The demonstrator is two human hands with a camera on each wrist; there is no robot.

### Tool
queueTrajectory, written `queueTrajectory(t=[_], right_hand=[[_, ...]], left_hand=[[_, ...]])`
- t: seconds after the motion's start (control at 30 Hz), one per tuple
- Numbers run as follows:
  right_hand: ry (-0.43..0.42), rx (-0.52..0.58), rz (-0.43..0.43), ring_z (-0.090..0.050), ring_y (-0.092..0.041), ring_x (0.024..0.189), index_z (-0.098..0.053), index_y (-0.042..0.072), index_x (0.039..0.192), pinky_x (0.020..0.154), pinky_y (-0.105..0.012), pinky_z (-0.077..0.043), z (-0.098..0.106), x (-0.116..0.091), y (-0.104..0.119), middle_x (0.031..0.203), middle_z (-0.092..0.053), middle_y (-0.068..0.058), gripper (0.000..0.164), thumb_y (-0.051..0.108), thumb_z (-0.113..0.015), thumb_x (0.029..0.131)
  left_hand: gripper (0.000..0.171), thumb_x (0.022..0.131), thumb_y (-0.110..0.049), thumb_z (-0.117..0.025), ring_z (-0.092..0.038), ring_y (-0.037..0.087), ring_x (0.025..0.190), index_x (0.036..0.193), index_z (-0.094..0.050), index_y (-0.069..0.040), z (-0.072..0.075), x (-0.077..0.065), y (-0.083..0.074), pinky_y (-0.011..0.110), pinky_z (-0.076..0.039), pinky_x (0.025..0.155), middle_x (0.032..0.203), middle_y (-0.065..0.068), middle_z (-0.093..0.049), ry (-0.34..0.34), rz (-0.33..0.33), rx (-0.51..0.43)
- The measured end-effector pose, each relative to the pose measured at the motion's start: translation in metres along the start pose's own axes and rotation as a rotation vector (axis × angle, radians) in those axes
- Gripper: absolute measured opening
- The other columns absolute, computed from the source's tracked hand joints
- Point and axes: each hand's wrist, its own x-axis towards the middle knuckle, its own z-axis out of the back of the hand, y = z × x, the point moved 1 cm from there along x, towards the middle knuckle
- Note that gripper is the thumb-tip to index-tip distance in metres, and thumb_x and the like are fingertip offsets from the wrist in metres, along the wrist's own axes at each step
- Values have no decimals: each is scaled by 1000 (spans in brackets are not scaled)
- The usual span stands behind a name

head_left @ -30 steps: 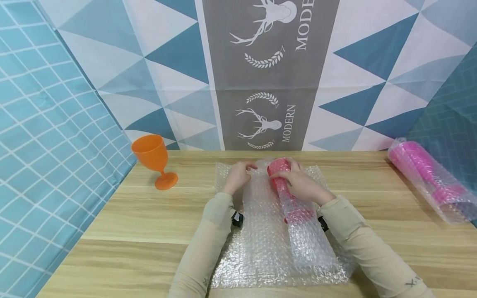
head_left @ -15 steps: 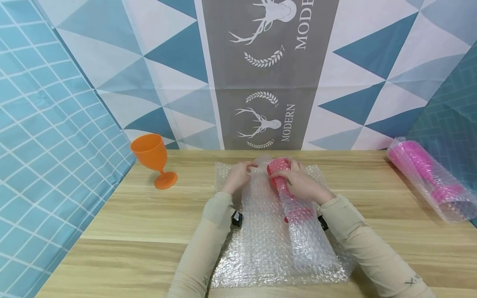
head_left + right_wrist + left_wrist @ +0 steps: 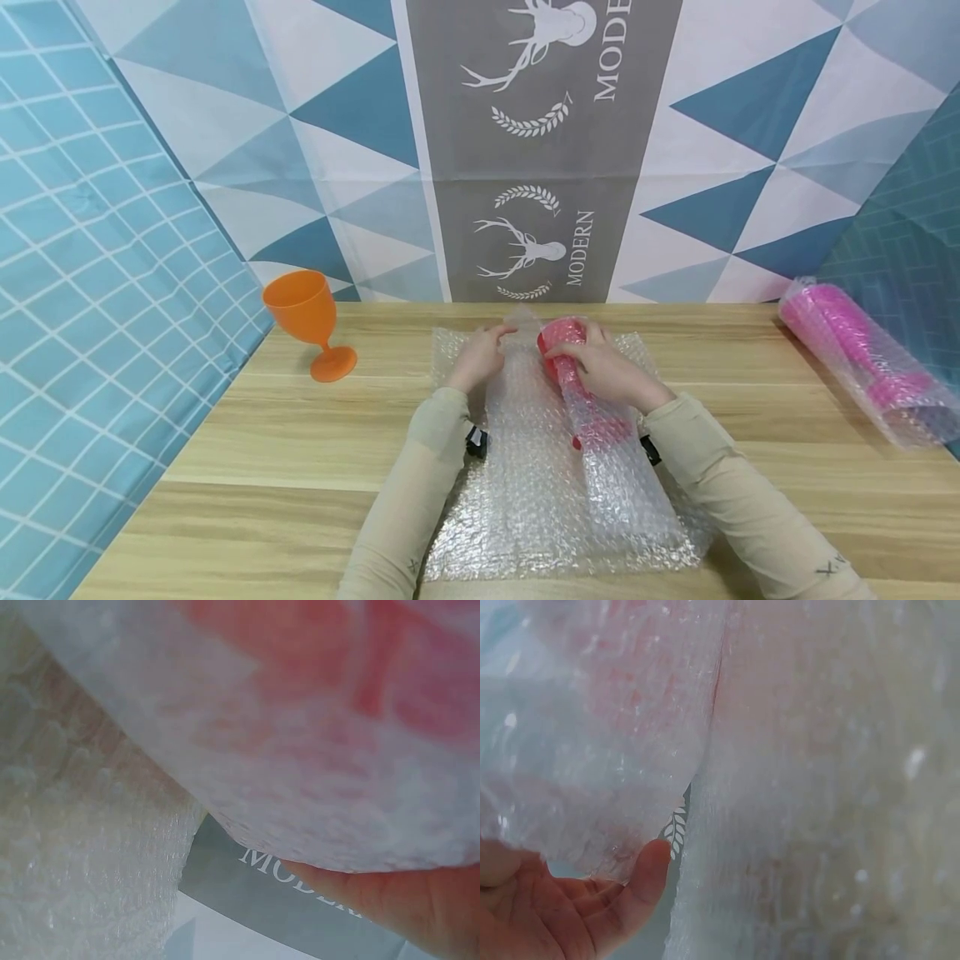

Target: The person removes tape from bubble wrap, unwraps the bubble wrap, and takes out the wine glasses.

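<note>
An orange goblet [image 3: 303, 312] stands on the wooden table [image 3: 285, 467]. The left hand [image 3: 477, 360] pinches the far edge of the bubble wrap [image 3: 528, 467]; right of it, a red goblet [image 3: 561, 335] lies partly wrapped, its bowl gripped by the right hand [image 3: 609, 367]. Far right lies a wrapped pink goblet [image 3: 840, 321].

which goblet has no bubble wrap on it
The orange goblet, standing bare at left; the red goblet under the right hand and the pink goblet at far right have bubble wrap over them.
</note>
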Motion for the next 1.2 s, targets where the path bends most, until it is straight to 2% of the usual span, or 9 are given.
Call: queueTrajectory(t=[0.27, 0.4, 0.5, 0.57, 0.67, 0.77, 0.9, 1.1, 1.2], right_hand=[[-6, -5, 5, -20, -47, 129, -63, 17, 114, 96, -66, -27, 0, 1, 1, 139, -23, -30, 39, -3, -45, 85], [-6, -7, -3, -21, -47, 128, -64, 18, 113, 96, -66, -28, 0, 1, 1, 139, -24, -29, 38, -2, -46, 85], [-4, -9, -11, -21, -46, 129, -64, 18, 112, 96, -65, -28, 0, 2, 1, 140, -24, -28, 37, 0, -47, 86], [-7, -15, -4, -22, -46, 129, -64, 18, 112, 97, -65, -28, 0, 2, 1, 139, -25, -29, 37, -1, -47, 85], [-14, -16, 10, -22, -47, 128, -65, 17, 111, 96, -64, -29, 2, 2, 1, 138, -27, -29, 37, -1, -47, 84], [-14, -8, 13, -23, -46, 128, -65, 18, 111, 96, -64, -30, 3, 2, 0, 138, -28, -29, 37, -1, -47, 84], [-3, 4, -2, -23, -45, 129, -65, 18, 111, 97, -63, -30, 3, 2, 0, 138, -27, -27, 36, 0, -47, 85], [-5, 11, -11, -24, -45, 128, -64, 18, 112, 96, -63, -31, 5, 2, 0, 139, -27, -26, 37, 0, -47, 84], [-6, 19, -14, -23, -45, 129, -64, 18, 111, 96, -63, -30, 5, 1, -1, 140, -27, -25, 37, 0, -47, 84]], left_hand=[[53, 79, 7, -46, -55, 30, 96, 128, -51, -11, 0, 0, 2, 40, -47, 78, 98, 16, -61, -6, -19, 23], [52, 80, 8, -44, -45, 36, 121, 129, -51, -9, 0, 0, 4, 43, -43, 93, 107, 20, -62, 11, -24, 35], [52, 80, 8, -44, -41, 37, 124, 129, -51, -9, -1, 1, 6, 44, -40, 97, 113, 21, -60, 26, -24, 45], [52, 80, 8, -44, -49, 35, 117, 129, -50, -8, -1, 1, 7, 43, -42, 94, 110, 21, -61, 35, -21, 50], [52, 80, 8, -45, -57, 30, 93, 129, -50, -7, -1, 2, 8, 39, -46, 82, 94, 18, -62, 45, -14, 58], [53, 78, 8, -47, -50, 22, 73, 129, -50, -5, -2, 2, 10, 35, -46, 72, 79, 11, -56, 58, 2, 66], [54, 75, 9, -49, -46, 18, 68, 128, -51, -2, -2, 3, 11, 32, -45, 68, 74, 7, -53, 67, 16, 76], [54, 72, 9, -50, -48, 20, 65, 126, -52, -1, -4, 5, 16, 32, -46, 67, 84, 13, -62, 89, 45, 44], [55, 71, 8, -49, -45, 19, 58, 124, -53, -1, -6, 8, 19, 30, -46, 60, 95, 15, -65, 99, 62, 15]])
